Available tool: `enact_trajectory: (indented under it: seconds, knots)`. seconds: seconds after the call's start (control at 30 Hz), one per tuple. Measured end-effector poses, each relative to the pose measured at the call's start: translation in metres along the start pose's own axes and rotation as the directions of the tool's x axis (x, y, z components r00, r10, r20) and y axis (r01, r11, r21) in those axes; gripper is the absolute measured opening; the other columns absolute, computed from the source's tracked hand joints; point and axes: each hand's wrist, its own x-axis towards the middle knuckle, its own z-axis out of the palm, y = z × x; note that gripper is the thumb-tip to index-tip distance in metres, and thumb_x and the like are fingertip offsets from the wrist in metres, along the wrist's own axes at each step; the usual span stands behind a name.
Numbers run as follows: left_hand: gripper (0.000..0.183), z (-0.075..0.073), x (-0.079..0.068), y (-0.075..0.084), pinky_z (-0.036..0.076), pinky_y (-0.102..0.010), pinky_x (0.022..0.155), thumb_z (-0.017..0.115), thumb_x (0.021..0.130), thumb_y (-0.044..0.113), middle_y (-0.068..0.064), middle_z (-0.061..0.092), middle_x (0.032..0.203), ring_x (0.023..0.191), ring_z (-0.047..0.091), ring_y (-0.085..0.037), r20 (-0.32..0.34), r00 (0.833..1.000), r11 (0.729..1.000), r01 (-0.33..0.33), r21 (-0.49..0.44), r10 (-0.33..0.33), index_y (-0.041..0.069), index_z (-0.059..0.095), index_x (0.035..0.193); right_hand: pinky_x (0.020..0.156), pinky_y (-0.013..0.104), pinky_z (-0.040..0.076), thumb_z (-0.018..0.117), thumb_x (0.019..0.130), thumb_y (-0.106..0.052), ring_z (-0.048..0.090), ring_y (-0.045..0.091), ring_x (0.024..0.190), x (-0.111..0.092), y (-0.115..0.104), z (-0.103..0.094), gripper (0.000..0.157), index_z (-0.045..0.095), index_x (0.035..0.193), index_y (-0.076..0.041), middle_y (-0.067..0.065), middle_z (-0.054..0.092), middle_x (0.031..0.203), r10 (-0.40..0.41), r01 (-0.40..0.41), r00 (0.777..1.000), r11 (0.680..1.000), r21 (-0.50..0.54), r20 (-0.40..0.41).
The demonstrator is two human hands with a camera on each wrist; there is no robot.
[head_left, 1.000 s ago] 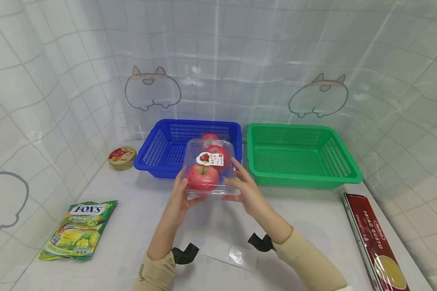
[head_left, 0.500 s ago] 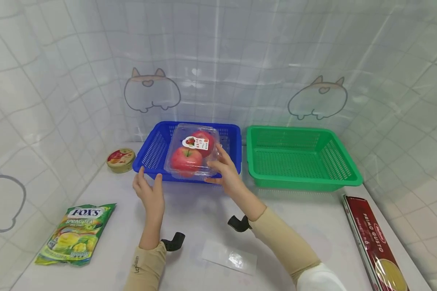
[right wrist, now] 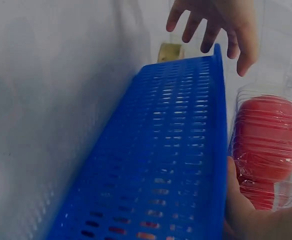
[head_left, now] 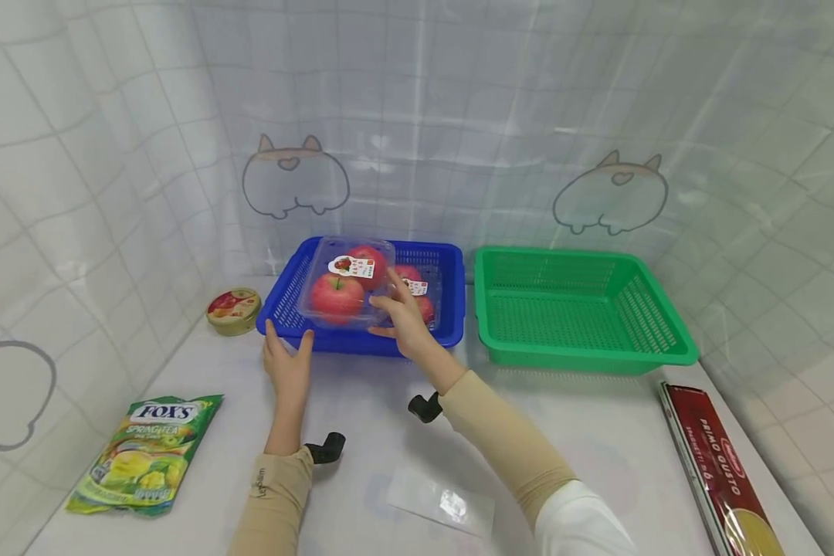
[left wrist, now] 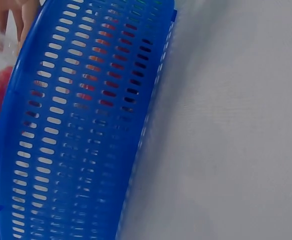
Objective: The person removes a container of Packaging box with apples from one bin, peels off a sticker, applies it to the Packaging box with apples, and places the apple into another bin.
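My right hand (head_left: 405, 318) grips the right side of a clear plastic box of apples (head_left: 338, 297), labelled on its lid. The box is tilted over the left part of the blue basket (head_left: 361, 344). Close by the basket's front left corner, my left hand (head_left: 286, 367) has its fingers spread and holds nothing. A second clear box of apples (head_left: 424, 309) lies in the basket's right part, partly covered by my right hand. In the right wrist view, the held apple box (right wrist: 268, 137) shows above the basket's rim, with my left hand (right wrist: 231, 22) beyond it.
A green basket (head_left: 591, 355) stands right of the blue one. A round tin (head_left: 233, 311) sits to the left, with a green candy bag (head_left: 146, 455) nearer. At the right lies a red spaghetti box (head_left: 723, 471). A white slip (head_left: 441, 502) lies in front.
The apple box has moved left and down over the blue basket in my right hand. My left hand has let go of it and moved left to the basket's front corner.
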Motion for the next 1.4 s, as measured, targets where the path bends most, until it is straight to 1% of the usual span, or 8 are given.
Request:
enact_trajectory:
  seconds: [0.17, 0.43, 0.57, 0.83, 1.1, 1.2, 1.33, 1.4]
  knots:
    - [0.082, 0.003, 0.0, -0.002, 0.007, -0.051, 0.111, 0.055, 0.09, 0.037, -0.019, 0.007, 0.152, 0.139, 0.006, -0.036, -0.003, 1.0, 1.0, 0.002, -0.009, -0.002, 0.013, 0.003, 0.149, 0.084, 0.054, 0.047, 0.059, 0.084, -0.008, 0.037, 0.027, 0.126, 0.01, 0.007, 0.007, 0.069, 0.032, 0.144, -0.03, 0.003, 0.019, 0.152, 0.007, -0.007, 1.0, 1.0, 0.003, -0.007]
    - [0.083, 0.003, -0.004, -0.001, 0.01, -0.052, 0.111, 0.058, 0.089, 0.032, -0.018, 0.007, 0.152, 0.139, 0.008, -0.035, -0.04, 0.999, 1.0, 0.012, -0.009, -0.012, 0.011, 0.004, 0.149, 0.084, 0.056, 0.046, 0.061, 0.084, -0.009, 0.029, 0.029, 0.133, 0.024, 0.016, 0.017, 0.068, 0.035, 0.143, -0.031, 0.005, 0.018, 0.152, 0.071, -0.071, 0.997, 0.997, -0.023, -0.023]
    - [0.083, 0.003, -0.006, 0.0, 0.011, -0.054, 0.11, 0.058, 0.089, 0.031, -0.018, 0.006, 0.152, 0.139, 0.008, -0.036, -0.04, 0.999, 1.0, 0.023, -0.017, -0.024, 0.012, 0.004, 0.149, 0.083, 0.056, 0.047, 0.06, 0.084, -0.009, 0.029, 0.028, 0.133, 0.027, 0.018, 0.022, 0.068, 0.033, 0.143, -0.03, 0.004, 0.019, 0.152, 0.091, -0.092, 0.996, 0.994, -0.05, -0.021]
    - [0.083, 0.004, -0.008, 0.001, 0.012, -0.053, 0.11, 0.058, 0.089, 0.031, -0.018, 0.006, 0.152, 0.139, 0.009, -0.036, -0.049, 0.998, 0.999, 0.034, -0.029, -0.035, 0.013, 0.004, 0.149, 0.083, 0.058, 0.045, 0.058, 0.086, -0.01, 0.024, 0.028, 0.136, 0.036, 0.024, 0.031, 0.069, 0.028, 0.146, -0.025, 0.001, 0.022, 0.152, 0.135, -0.137, 0.99, 0.99, -0.03, -0.048]
    - [0.083, 0.006, -0.009, 0.0, 0.013, -0.052, 0.11, 0.06, 0.088, 0.028, -0.021, 0.009, 0.15, 0.138, 0.012, -0.037, -0.059, 0.998, 1.0, 0.017, -0.021, -0.018, 0.011, 0.007, 0.149, 0.082, 0.058, 0.045, 0.056, 0.087, -0.009, 0.03, 0.028, 0.134, 0.044, 0.03, 0.038, 0.069, 0.025, 0.147, -0.023, 0.004, 0.024, 0.151, 0.136, -0.147, 0.988, 0.974, -0.171, -0.076]
    - [0.082, 0.006, -0.01, 0.0, 0.013, -0.053, 0.11, 0.06, 0.087, 0.027, -0.022, 0.01, 0.15, 0.137, 0.013, -0.038, -0.059, 0.998, 1.0, 0.013, -0.022, -0.015, 0.01, 0.007, 0.149, 0.086, 0.061, 0.041, 0.056, 0.087, -0.008, 0.029, 0.03, 0.134, 0.041, 0.026, 0.039, 0.069, 0.023, 0.148, -0.019, 0.007, 0.024, 0.151, 0.153, -0.165, 0.986, 0.964, -0.208, -0.072]
    - [0.082, 0.007, -0.011, 0.0, 0.013, -0.053, 0.11, 0.059, 0.088, 0.028, -0.021, 0.009, 0.15, 0.137, 0.013, -0.038, -0.053, 0.998, 1.0, 0.019, -0.019, -0.02, 0.011, 0.007, 0.149, 0.094, 0.06, 0.036, 0.057, 0.089, -0.011, 0.029, 0.03, 0.134, 0.044, 0.029, 0.04, 0.072, 0.017, 0.149, -0.014, 0.01, 0.024, 0.151, 0.173, -0.189, 0.982, 0.929, -0.319, -0.078]
    - [0.082, 0.007, -0.011, 0.001, 0.013, -0.053, 0.11, 0.059, 0.088, 0.029, -0.021, 0.008, 0.15, 0.138, 0.012, -0.038, -0.05, 0.998, 1.0, 0.024, -0.016, -0.025, 0.011, 0.006, 0.149, 0.09, 0.056, 0.042, 0.056, 0.088, -0.009, 0.033, 0.03, 0.13, 0.073, 0.058, 0.03, 0.072, 0.017, 0.149, -0.013, 0.011, 0.025, 0.149, 0.163, -0.175, 0.985, 0.926, -0.335, -0.063]
